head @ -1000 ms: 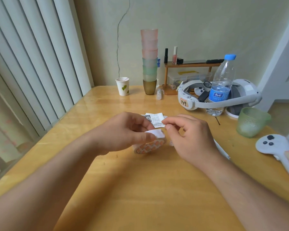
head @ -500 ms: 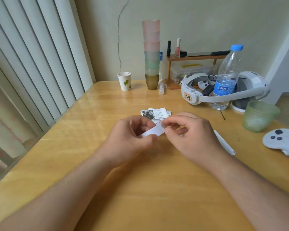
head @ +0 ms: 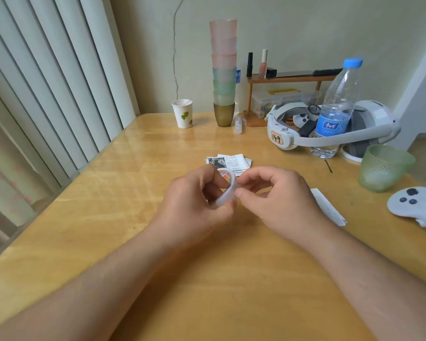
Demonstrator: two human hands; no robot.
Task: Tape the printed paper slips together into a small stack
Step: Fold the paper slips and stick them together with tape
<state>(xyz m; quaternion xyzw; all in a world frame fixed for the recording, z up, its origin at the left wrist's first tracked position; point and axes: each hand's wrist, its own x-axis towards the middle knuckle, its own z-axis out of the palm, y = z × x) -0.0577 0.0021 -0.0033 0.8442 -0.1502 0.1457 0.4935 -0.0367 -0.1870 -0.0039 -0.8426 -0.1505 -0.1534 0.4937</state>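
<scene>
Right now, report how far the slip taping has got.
Done: the printed slips lie gathered on the table. In hand: the left hand grips the tape roll while the right hand picks at its edge. Left: no tape visible on the slips yet.

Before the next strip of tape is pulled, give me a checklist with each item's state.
1. Tape roll held in left hand: ok.
2. Right hand thumb and finger at the roll's edge: ok.
3. Free tape end lifted: cannot tell.
4. Printed paper slips lying gathered beyond the hands: ok.
5. Slips already taped: cannot tell.
6. Stray slip to the right gathered with the others: not ok.
</scene>
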